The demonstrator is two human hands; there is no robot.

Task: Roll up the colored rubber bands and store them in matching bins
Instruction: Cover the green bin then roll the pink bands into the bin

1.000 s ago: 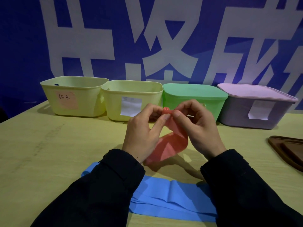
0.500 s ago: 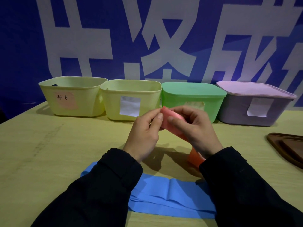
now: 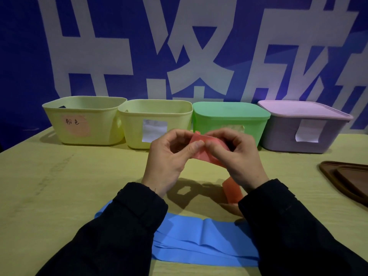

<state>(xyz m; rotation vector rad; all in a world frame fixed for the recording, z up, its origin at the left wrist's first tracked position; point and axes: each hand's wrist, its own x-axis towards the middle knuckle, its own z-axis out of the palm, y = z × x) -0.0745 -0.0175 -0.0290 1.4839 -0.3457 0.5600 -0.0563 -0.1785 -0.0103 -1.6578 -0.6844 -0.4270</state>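
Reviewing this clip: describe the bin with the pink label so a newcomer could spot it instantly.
Four bins stand in a row along the far edge of the table, against the blue wall. The one wanted is the leftmost bin, pale yellow and without a lid. Unlike the yellow bin beside it, which carries a white label, this one has a pink label with handwritten characters.

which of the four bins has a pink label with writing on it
The leftmost yellow bin, open-topped. Its pink label carries handwritten characters; the labels on the other three bins look white or pale, with no legible writing.
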